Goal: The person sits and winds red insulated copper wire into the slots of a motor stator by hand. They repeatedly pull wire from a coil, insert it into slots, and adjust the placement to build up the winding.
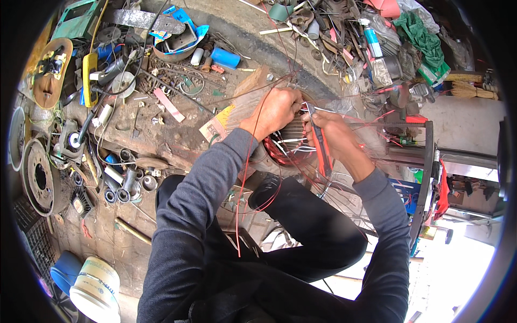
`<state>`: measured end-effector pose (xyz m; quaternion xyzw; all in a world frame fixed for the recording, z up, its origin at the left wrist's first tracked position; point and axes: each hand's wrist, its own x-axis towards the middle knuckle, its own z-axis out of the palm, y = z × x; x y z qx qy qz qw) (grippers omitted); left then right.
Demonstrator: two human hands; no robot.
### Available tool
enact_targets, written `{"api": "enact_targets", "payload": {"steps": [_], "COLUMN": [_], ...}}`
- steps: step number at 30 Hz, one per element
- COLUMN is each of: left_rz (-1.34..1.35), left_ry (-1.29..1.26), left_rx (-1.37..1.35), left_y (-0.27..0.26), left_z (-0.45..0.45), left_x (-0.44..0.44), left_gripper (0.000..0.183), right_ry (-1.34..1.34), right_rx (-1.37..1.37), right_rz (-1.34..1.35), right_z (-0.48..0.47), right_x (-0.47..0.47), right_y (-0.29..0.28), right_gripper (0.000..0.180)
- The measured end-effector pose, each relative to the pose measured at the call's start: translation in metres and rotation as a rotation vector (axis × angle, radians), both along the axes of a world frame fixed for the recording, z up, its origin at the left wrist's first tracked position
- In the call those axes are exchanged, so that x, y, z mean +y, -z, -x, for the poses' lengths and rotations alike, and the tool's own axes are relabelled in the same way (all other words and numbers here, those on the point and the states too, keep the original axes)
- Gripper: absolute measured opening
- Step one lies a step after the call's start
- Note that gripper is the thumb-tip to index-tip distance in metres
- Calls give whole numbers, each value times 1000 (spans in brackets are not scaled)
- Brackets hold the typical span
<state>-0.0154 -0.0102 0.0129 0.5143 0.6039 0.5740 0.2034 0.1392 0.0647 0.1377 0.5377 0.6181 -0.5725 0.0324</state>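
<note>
Before me sits a motor stator with red enamelled copper windings and white insulating sleeves on its leads. My right hand grips a red-and-dark-handled hand tool, apparently a utility knife. Its narrow grey end points up towards my left fingers. Over the stator's far left rim, my left hand is curled with fingertips pinched at a lead wire beside the tool's tip; the exact grip is partly hidden. Thin red wires trail across both forearms and towards the right.
A cardboard piece lies left of the stator. Loose bolts and scrap cover the ground beyond, near a yellow multimeter and a metal bowl. Tools and a spray can crowd the upper right. A metal frame stands right; buckets stand lower left.
</note>
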Motion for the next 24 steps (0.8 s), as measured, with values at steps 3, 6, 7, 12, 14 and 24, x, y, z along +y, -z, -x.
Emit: {"api": "enact_targets", "payload": {"steps": [3,6,7,12,14,24], "left_rz": [-4,-1,-14,-15,-4,-15], "left_ry": [3,8,10,-7,-16,137], "left_rx": [0,3,5,24,35,30], "left_y": [1,1,1,2,2,9], "left_z": [0,0,0,-1,-2,5], "left_x": [0,1,1,1,1,3], "left_gripper": [10,10,10,11,12,14], "right_ry": [36,76,89,-43,-94,-1002], "right_rx": [11,-8,-21,-105,-155,-196], "right_rz": [15,38,45,-82,-167,-1011], "right_z": [2,2,4,20,22,-15], "right_x": [-7,-12,-12,-3,0,21], "right_y": [2,-2,-3,10,18,-14], "right_gripper": [24,22,22,33,39,37]}}
